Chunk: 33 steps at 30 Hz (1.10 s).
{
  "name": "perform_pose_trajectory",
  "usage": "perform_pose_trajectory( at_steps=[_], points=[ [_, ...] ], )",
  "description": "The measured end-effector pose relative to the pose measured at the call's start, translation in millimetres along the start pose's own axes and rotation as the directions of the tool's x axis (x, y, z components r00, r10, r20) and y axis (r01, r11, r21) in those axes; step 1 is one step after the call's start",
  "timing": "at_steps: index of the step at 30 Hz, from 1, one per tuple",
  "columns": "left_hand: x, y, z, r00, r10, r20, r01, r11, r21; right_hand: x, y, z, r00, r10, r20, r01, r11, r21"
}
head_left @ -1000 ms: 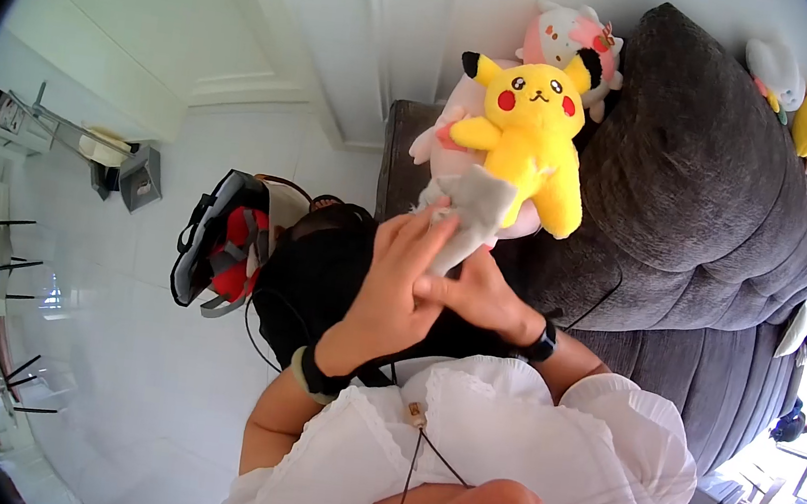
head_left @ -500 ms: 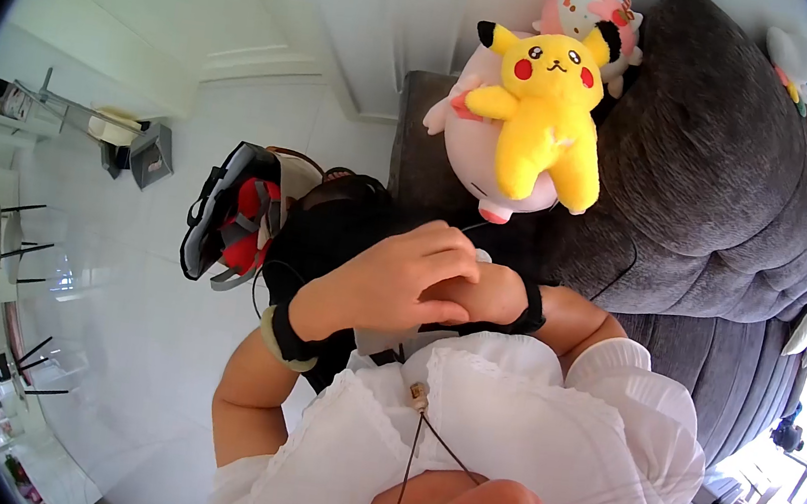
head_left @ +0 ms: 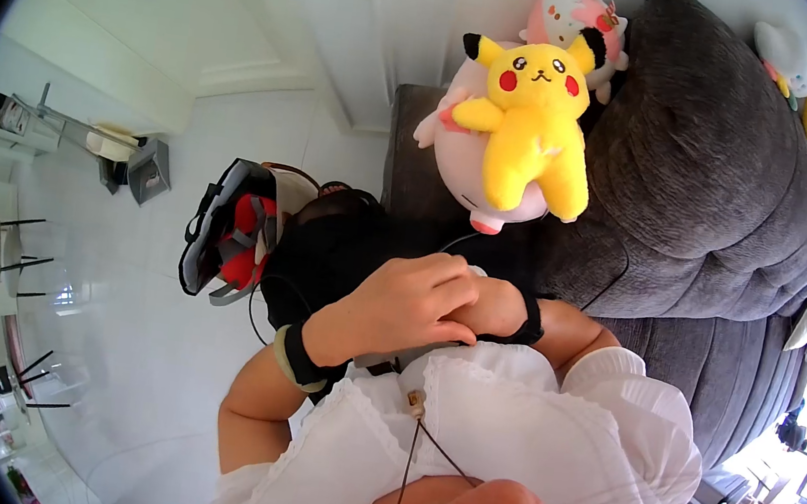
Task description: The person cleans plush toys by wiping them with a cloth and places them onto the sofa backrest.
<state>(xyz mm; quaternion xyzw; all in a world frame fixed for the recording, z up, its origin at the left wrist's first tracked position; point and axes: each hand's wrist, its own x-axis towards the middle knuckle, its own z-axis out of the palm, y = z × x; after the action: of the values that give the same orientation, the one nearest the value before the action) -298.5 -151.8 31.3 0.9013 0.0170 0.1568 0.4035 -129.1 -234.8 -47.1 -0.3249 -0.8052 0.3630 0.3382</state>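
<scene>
- Scrap of white material (head_left: 478, 270) peeks out at the far edge of the joined hands, above the lap; too little shows to tell what it is.
- The left hand (head_left: 402, 302) lies partly over the other, its fingers bent and the thumb along the near side; whether it grips anything is hidden.
- The right hand (head_left: 490, 305) is tucked against those fingers, its own fingertips covered, so how far it is closed and what it has hold of cannot be told.
- A black band (head_left: 306, 359) and a pale band sit side by side on the left wrist; a black strap (head_left: 529, 318) circles the right.
- Nearest the body, a white garment (head_left: 545, 411) spreads below the forearms, with a beaded cord hanging over it.
- Black fabric (head_left: 321, 267) lies beyond the left hand, next to a bag (head_left: 246, 238) with red and grey parts on the pale floor (head_left: 149, 352).
- Well apart from the hands, a yellow plush toy (head_left: 538, 143) rests face up on a pink plush toy (head_left: 453, 173), on a dark grey sofa (head_left: 716, 170).
- A white-and-pink plush toy (head_left: 566, 15) sits behind them; more soft toys line the sofa's far side.
</scene>
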Motion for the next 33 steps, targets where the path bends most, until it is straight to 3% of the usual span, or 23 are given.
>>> perform_pose_trajectory(
  at_steps=[3, 4, 9, 12, 15, 18, 26, 28, 29, 30, 33],
  points=[
    [15, 2, 4, 0.966, 0.213, -0.147, -0.206, 0.977, 0.060, -28, 23, 26, 0.985, 0.015, -0.170, -0.033, 0.995, -0.099],
    [19, 6, 3, 0.971, 0.199, -0.135, -0.194, 0.980, 0.049, -40, 34, 39, 0.969, 0.007, -0.246, -0.050, 0.985, -0.168],
    [21, 8, 0, 0.988, 0.119, -0.094, -0.117, 0.993, 0.022, -20, 3, 11, 0.985, -0.020, -0.170, -0.007, 0.988, -0.156],
    [7, 3, 7, 0.992, -0.013, -0.122, 0.015, 1.000, 0.012, -10, 7, 6, 0.995, 0.013, -0.097, -0.032, 0.980, -0.196],
    [11, -1, 6, 0.991, 0.049, -0.122, -0.045, 0.998, 0.040, -10, 5, 3, 0.995, 0.009, -0.099, -0.028, 0.981, -0.194],
    [31, 6, 8, 0.986, 0.158, -0.054, -0.161, 0.986, -0.049, -12, 0, 2, 0.991, -0.026, -0.134, 0.001, 0.983, -0.185],
    [18, -7, 1, 0.998, 0.064, -0.002, -0.063, 0.980, -0.191, 2, -15, -4, 0.985, -0.040, -0.169, 0.001, 0.974, -0.228],
    [8, -14, -2, 1.000, 0.021, 0.009, -0.019, 0.980, -0.200, 9, -20, -11, 0.996, 0.061, -0.064, -0.075, 0.965, -0.252],
    [3, -18, -3, 1.000, 0.007, 0.028, -0.001, 0.983, -0.183, 12, -20, -12, 0.973, 0.213, 0.094, -0.181, 0.947, -0.267],
    [2, -19, -5, 0.999, -0.008, 0.046, 0.016, 0.986, -0.164, 10, -20, -12, 0.985, 0.167, 0.052, -0.151, 0.961, -0.231],
    [17, -10, -2, 0.991, 0.117, -0.065, -0.128, 0.974, -0.186, 3, -15, -9, 0.997, 0.039, -0.072, -0.050, 0.986, -0.159]
  ],
)
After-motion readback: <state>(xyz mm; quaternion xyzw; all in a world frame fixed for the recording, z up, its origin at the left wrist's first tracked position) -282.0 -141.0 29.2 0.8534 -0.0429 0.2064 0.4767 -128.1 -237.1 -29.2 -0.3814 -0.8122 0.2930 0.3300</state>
